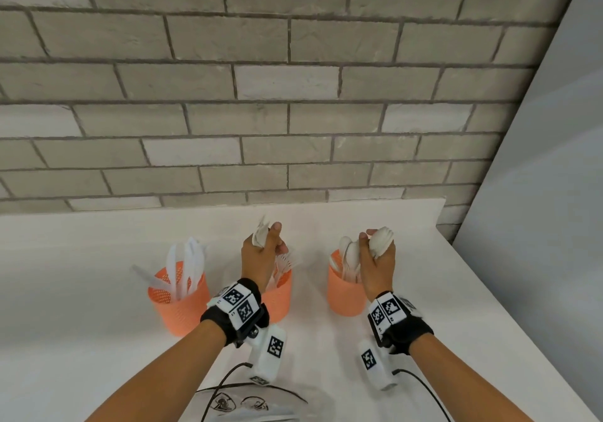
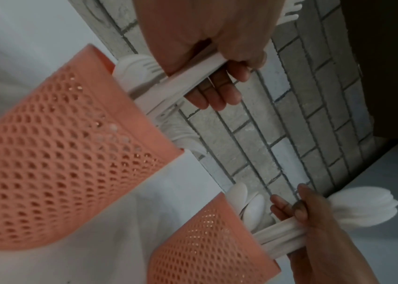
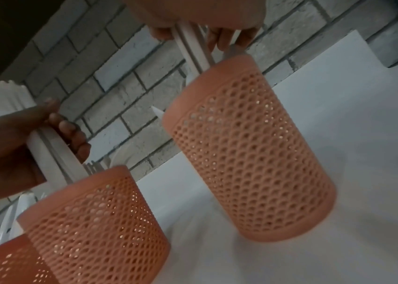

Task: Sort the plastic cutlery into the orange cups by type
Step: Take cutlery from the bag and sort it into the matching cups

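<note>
Three orange mesh cups stand in a row on the white table. The left cup [image 1: 179,301] holds knives, the middle cup [image 1: 277,301] forks, the right cup [image 1: 346,294] spoons. My left hand [image 1: 264,252] grips a bundle of white forks [image 1: 261,234] by the handles [image 2: 193,71], tines up, just above the middle cup [image 2: 59,153]. My right hand [image 1: 375,261] grips a bundle of white spoons [image 1: 381,242], bowls up. Their handles [image 3: 193,48] reach down to the rim of the right cup [image 3: 248,144].
A grey brick wall [image 1: 293,95] rises right behind the table [image 1: 424,274]. The table's right edge runs diagonally close to the right cup. Black cables [image 1: 228,379] and a pair of glasses [image 1: 241,403] lie near the front edge.
</note>
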`<action>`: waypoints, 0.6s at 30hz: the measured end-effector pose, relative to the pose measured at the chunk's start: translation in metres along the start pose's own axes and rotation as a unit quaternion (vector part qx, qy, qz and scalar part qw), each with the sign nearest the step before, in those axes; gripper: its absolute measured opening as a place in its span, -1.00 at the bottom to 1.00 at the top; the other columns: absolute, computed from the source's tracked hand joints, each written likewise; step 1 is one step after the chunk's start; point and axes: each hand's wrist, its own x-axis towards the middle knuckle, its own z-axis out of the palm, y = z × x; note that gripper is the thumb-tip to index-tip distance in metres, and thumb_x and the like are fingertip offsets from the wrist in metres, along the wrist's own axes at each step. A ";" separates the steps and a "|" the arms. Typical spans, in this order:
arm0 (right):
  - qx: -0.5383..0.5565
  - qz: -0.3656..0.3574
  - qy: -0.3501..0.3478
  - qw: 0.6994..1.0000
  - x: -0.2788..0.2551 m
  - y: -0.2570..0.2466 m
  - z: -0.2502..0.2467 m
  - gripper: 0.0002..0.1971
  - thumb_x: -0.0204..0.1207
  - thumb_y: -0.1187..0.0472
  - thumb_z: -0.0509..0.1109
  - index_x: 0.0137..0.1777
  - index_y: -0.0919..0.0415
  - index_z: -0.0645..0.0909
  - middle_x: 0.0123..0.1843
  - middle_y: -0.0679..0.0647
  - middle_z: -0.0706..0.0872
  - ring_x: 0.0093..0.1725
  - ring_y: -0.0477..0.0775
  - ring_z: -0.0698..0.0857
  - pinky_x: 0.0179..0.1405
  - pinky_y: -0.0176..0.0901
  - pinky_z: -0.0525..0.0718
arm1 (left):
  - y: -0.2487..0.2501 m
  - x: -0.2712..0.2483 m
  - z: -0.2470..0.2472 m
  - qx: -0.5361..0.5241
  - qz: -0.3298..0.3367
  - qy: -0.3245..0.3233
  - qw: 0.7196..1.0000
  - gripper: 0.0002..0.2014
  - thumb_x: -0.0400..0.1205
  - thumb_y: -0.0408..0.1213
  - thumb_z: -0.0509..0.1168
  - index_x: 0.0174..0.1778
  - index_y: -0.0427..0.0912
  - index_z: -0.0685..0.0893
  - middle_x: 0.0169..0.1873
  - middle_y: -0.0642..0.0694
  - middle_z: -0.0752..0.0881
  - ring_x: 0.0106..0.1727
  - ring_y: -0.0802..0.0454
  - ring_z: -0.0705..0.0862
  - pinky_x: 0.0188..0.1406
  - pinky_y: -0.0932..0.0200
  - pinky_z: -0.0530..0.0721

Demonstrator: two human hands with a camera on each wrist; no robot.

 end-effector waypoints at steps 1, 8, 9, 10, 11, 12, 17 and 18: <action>-0.020 -0.004 -0.005 1.000 0.000 0.002 0.001 -0.80 0.55 0.18 0.37 0.10 0.17 0.45 0.11 0.29 0.61 0.08 0.22 0.65 0.14 0.04 0.65 | -0.003 -0.001 0.000 0.003 -0.002 -0.002 1.000 -0.73 0.64 -0.21 0.28 -0.40 -0.13 0.61 -0.61 0.04 0.66 -0.50 0.20 0.63 -0.34 0.36 0.64; -0.111 -0.059 -0.017 0.992 -0.012 -0.005 -0.002 -0.79 0.49 0.25 0.44 -0.14 0.10 0.41 0.20 0.32 0.52 0.10 0.20 0.59 0.11 -0.11 0.54 | -0.018 -0.007 0.000 0.087 0.030 0.005 0.996 -0.77 0.50 -0.44 0.41 -0.20 -0.03 0.53 -0.30 -0.04 0.66 -0.19 0.02 0.64 -0.09 0.39 0.60; -0.119 -0.063 -0.015 0.991 -0.013 -0.004 -0.003 -0.76 0.47 0.25 0.47 -0.18 0.06 0.41 0.20 0.30 0.52 0.12 0.21 0.59 0.11 -0.11 0.54 | -0.018 -0.008 0.001 0.097 0.039 0.005 0.994 -0.77 0.51 -0.46 0.40 -0.16 -0.06 0.52 -0.33 -0.05 0.64 -0.22 0.06 0.63 -0.16 0.54 0.55; -0.132 -0.066 -0.016 0.989 -0.014 -0.003 -0.003 -0.72 0.43 0.24 0.51 -0.23 -0.01 0.41 0.20 0.27 0.51 0.14 0.23 0.58 0.13 -0.07 0.55 | -0.016 -0.009 0.001 0.110 0.050 0.002 0.993 -0.78 0.52 -0.47 0.38 -0.12 -0.08 0.52 -0.34 -0.05 0.63 -0.23 0.09 0.61 -0.21 0.62 0.51; -0.141 -0.072 -0.018 0.987 -0.014 0.001 -0.004 -0.71 0.39 0.22 0.53 -0.25 -0.07 0.43 0.20 0.24 0.51 0.17 0.24 0.57 0.16 -0.02 0.56 | -0.016 -0.009 0.001 0.131 0.060 -0.003 0.990 -0.78 0.53 -0.48 0.36 -0.10 -0.08 0.53 -0.34 -0.04 0.63 -0.24 0.12 0.60 -0.21 0.63 0.49; -0.157 -0.075 -0.024 0.984 -0.014 0.005 -0.005 -0.77 0.37 0.20 0.54 -0.21 -0.02 0.50 0.21 0.22 0.51 0.20 0.24 0.56 0.18 -0.02 0.55 | -0.015 -0.010 0.001 0.154 0.074 -0.012 0.985 -0.80 0.54 -0.50 0.33 -0.11 -0.08 0.55 -0.33 -0.02 0.62 -0.23 0.15 0.59 -0.17 0.58 0.48; -0.178 -0.089 -0.042 0.979 -0.013 0.010 -0.010 -0.65 0.40 0.31 0.50 0.17 0.24 0.53 0.12 -0.03 0.50 0.17 0.04 0.49 0.18 -0.11 0.49 | -0.019 -0.010 0.000 0.292 0.164 -0.070 0.940 -0.79 0.60 -0.55 0.19 0.01 -0.33 0.71 -0.04 -0.17 0.67 0.00 0.03 0.58 -0.03 0.57 0.37; -0.176 -0.092 -0.046 0.979 -0.014 0.007 -0.012 -0.60 0.41 0.31 0.49 0.23 0.21 0.51 0.14 -0.07 0.49 0.16 0.00 0.49 0.19 -0.13 0.49 | -0.019 -0.010 0.000 0.319 0.177 -0.076 0.928 -0.78 0.62 -0.53 0.18 0.05 -0.33 0.71 0.02 -0.20 0.67 0.07 -0.03 0.57 0.04 0.49 0.36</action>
